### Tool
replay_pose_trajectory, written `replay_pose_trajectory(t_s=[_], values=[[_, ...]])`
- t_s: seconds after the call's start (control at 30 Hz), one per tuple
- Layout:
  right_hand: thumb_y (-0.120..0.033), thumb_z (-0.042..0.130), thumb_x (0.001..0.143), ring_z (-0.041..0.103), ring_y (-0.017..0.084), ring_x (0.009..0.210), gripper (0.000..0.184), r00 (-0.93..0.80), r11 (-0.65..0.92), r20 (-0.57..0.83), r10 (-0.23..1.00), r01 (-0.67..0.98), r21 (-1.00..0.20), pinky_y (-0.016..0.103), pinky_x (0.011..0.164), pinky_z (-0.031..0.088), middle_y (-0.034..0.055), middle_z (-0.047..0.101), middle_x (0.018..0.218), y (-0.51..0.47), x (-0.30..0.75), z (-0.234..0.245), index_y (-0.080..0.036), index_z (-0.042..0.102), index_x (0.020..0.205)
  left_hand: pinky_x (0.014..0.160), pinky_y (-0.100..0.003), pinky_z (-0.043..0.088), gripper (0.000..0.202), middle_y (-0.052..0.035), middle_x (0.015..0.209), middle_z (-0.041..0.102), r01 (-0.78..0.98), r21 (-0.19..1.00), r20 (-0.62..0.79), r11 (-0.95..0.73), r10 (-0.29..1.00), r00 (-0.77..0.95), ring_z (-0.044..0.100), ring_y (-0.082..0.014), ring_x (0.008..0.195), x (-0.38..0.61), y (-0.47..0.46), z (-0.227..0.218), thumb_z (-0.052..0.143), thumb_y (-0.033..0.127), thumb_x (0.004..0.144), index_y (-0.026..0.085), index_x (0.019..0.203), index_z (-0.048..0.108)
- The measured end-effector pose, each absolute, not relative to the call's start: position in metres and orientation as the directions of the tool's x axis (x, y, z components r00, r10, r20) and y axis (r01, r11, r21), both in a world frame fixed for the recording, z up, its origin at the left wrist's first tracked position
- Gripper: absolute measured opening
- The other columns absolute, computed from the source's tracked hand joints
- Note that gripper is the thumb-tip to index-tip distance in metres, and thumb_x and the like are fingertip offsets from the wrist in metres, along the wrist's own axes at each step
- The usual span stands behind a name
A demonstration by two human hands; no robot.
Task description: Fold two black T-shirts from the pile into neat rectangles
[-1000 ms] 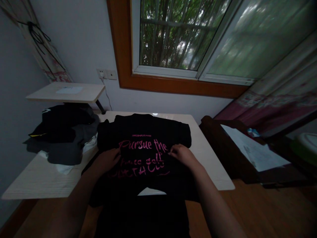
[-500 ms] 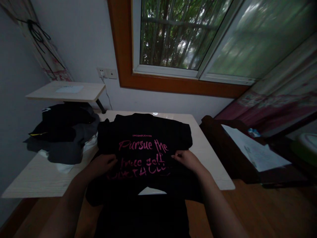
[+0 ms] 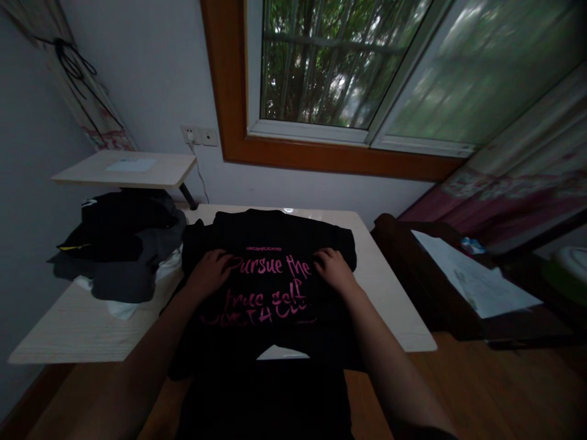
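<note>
A black T-shirt (image 3: 275, 229) with pink lettering is spread on the pale table, its near part hanging over the front edge. The words "Pursue the true self" show across it, with the line below partly folded or wrinkled. My left hand (image 3: 210, 273) rests on the cloth at the left end of the lettering, fingers slightly bent and apart. On the other side, my right hand (image 3: 335, 269) touches the shirt just right of the word "the", its fingers also apart. Neither hand has fabric gathered in it.
A heap of black, grey and white clothes (image 3: 121, 244) lies left on the table (image 3: 389, 305), below a small raised shelf (image 3: 165, 168). Wall sockets (image 3: 199, 135) hold a plug and cord. To the right, papers (image 3: 477, 278) lie on dark furniture, near a curtain.
Both hands have moved up the shirt, away from my body, from beside the lower lettering to its top line. Their pinched fingers have loosened. The shirt lies nearly the same.
</note>
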State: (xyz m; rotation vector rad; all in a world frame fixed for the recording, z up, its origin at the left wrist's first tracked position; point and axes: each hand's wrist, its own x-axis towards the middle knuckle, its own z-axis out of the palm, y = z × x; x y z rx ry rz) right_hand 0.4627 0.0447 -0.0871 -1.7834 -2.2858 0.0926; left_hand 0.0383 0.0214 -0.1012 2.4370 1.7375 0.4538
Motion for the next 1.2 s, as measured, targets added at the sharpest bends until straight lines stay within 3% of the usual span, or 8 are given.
replay_pose_trajectory(t_s=[0.23, 0.53, 0.73, 0.9, 1.2], values=[[-0.034, 0.050, 0.100, 0.049, 0.030, 0.128, 0.038, -0.089, 0.131, 0.237, 0.967, 0.977, -0.167, 0.045, 0.108, 0.043, 0.0128, 0.059, 0.140, 0.060, 0.460, -0.102, -0.022, 0.064, 0.134, 0.121, -0.049, 0.035, 0.049, -0.0145, 0.151, 0.050, 0.944, 0.206, 0.248, -0.257, 0.947, 0.204, 0.042, -0.0310, 0.143, 0.038, 0.040, -0.121, 0.044, 0.041, 0.101, 0.017, 0.140, 0.059], [-0.034, 0.044, 0.102, 0.047, 0.030, 0.132, 0.042, -0.023, 0.064, 0.260, 0.965, 0.987, -0.150, 0.044, 0.108, 0.042, 0.0121, 0.056, 0.146, 0.063, 0.468, -0.110, -0.022, 0.061, 0.139, 0.121, -0.051, 0.034, 0.049, -0.0154, 0.153, 0.050, 0.957, 0.159, 0.244, -0.244, 0.949, 0.201, 0.044, -0.0317, 0.144, 0.040, 0.048, -0.119, 0.046, 0.039, 0.100, 0.016, 0.141, 0.057], [-0.029, 0.045, 0.100, 0.048, 0.034, 0.123, 0.039, 0.083, -0.050, 0.304, 0.949, 0.992, -0.116, 0.045, 0.095, 0.046, 0.0157, 0.061, 0.134, 0.056, 0.471, -0.105, -0.022, 0.065, 0.133, 0.121, -0.053, 0.034, 0.047, -0.0161, 0.154, 0.050, 0.950, 0.187, 0.268, -0.249, 0.944, 0.195, 0.043, -0.0315, 0.145, 0.038, 0.049, -0.124, 0.046, 0.036, 0.099, 0.016, 0.140, 0.059], [-0.034, 0.045, 0.101, 0.051, 0.035, 0.112, 0.036, 0.136, -0.127, 0.325, 0.936, 0.991, -0.051, 0.044, 0.087, 0.045, 0.0195, 0.063, 0.118, 0.050, 0.471, -0.100, -0.018, 0.069, 0.122, 0.122, -0.051, 0.032, 0.047, -0.0167, 0.151, 0.052, 0.949, 0.162, 0.282, -0.269, 0.935, 0.217, 0.044, -0.0315, 0.144, 0.039, 0.047, -0.124, 0.044, 0.034, 0.100, 0.014, 0.139, 0.059], [-0.033, 0.045, 0.102, 0.053, 0.033, 0.106, 0.030, 0.144, -0.150, 0.292, 0.945, 0.989, -0.002, 0.041, 0.082, 0.043, 0.0186, 0.064, 0.110, 0.051, 0.471, -0.095, -0.016, 0.068, 0.110, 0.114, -0.047, 0.041, 0.039, -0.0153, 0.129, 0.059, 0.934, 0.219, 0.321, -0.281, 0.925, 0.203, 0.053, -0.0298, 0.127, 0.040, 0.036, -0.117, 0.046, 0.031, 0.098, 0.017, 0.129, 0.065]])
